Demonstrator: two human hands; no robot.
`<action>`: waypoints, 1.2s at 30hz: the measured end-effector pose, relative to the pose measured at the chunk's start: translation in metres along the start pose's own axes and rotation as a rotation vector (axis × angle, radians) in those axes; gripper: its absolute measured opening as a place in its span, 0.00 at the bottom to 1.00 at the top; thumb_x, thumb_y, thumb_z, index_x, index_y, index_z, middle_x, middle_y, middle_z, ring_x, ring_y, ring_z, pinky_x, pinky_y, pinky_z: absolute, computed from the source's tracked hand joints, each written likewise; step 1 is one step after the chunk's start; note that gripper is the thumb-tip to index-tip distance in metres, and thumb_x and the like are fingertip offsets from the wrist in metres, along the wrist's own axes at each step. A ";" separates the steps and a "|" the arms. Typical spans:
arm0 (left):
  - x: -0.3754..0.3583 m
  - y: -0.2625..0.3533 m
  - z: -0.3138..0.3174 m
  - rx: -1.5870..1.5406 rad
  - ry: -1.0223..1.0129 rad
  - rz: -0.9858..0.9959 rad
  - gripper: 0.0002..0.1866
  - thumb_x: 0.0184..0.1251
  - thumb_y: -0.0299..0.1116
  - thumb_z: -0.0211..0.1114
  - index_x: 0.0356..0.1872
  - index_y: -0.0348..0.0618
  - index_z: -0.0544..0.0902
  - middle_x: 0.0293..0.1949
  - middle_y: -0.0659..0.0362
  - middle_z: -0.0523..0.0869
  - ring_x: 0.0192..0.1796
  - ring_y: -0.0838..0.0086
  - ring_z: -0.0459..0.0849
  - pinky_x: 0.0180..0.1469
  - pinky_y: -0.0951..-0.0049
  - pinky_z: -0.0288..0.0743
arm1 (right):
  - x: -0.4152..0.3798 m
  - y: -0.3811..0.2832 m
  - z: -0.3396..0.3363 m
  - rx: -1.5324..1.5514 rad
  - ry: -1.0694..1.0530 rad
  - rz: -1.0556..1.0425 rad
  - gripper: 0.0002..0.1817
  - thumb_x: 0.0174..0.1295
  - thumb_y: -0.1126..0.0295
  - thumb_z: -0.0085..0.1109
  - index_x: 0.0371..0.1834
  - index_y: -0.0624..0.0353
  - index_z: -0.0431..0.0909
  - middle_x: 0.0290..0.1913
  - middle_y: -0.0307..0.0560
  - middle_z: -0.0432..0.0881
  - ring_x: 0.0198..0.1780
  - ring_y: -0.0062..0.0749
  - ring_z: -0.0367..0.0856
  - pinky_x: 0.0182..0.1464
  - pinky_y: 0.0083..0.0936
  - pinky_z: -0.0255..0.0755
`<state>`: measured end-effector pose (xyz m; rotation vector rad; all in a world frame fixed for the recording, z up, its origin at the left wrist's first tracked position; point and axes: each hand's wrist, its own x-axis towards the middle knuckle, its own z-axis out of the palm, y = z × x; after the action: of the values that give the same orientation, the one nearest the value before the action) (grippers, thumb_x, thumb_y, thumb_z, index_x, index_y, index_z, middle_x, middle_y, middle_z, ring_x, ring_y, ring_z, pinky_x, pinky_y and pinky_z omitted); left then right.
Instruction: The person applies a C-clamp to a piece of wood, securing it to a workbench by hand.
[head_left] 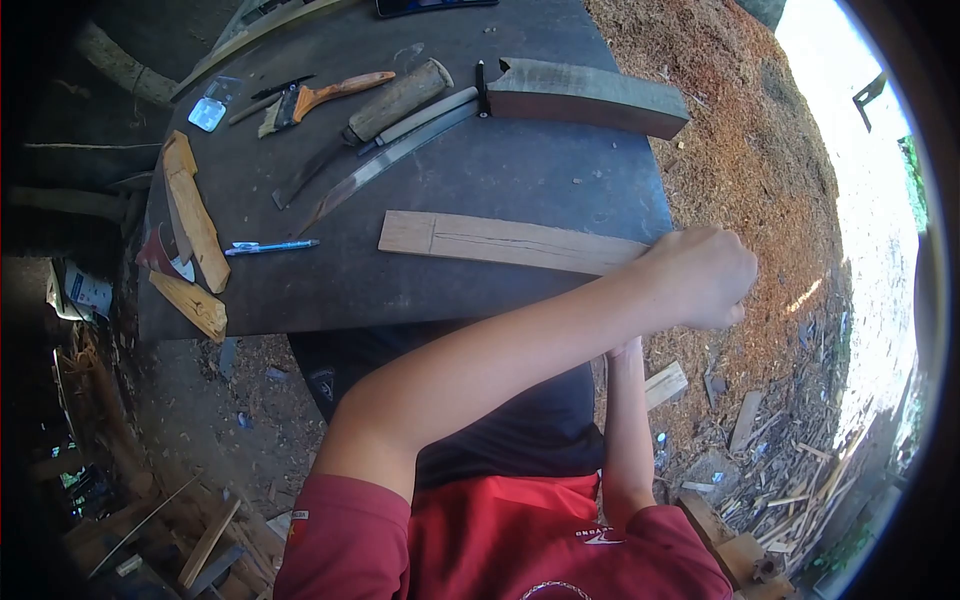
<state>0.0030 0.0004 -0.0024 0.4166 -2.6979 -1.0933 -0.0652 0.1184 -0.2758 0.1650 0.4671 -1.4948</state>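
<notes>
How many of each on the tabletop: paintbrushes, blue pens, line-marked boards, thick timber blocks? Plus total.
Paintbrush: 1
Blue pen: 1
Line-marked board: 1
Thick timber block: 1
Total: 4

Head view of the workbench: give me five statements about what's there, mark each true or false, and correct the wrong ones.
1. A dark line runs along the flat wooden strip. True.
2. The paintbrush is gripped in the left hand. False: the paintbrush lies on the dark tabletop, while the left hand is curled by the strip's right end.
3. A blue pen lies to the left of the strip in the picture. True.
4. The long grey block lies on the sawdust. False: the long grey block is on the tabletop, and the sawdust is beyond the table's edge.
5. The shirt sleeve on the left arm is maroon. True.
</notes>
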 end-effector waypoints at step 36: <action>0.004 -0.004 0.002 0.008 0.011 0.026 0.10 0.58 0.33 0.67 0.37 0.41 0.92 0.32 0.47 0.91 0.36 0.55 0.92 0.46 0.58 0.87 | -0.050 -0.052 0.035 -1.290 0.293 -0.004 0.25 0.73 0.61 0.57 0.67 0.67 0.75 0.55 0.45 0.80 0.45 0.27 0.77 0.42 0.24 0.75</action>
<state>-0.0011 -0.0021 -0.0065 0.3864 -2.6915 -1.0706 -0.1093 0.1461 -0.2151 -0.6409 1.5597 -0.9289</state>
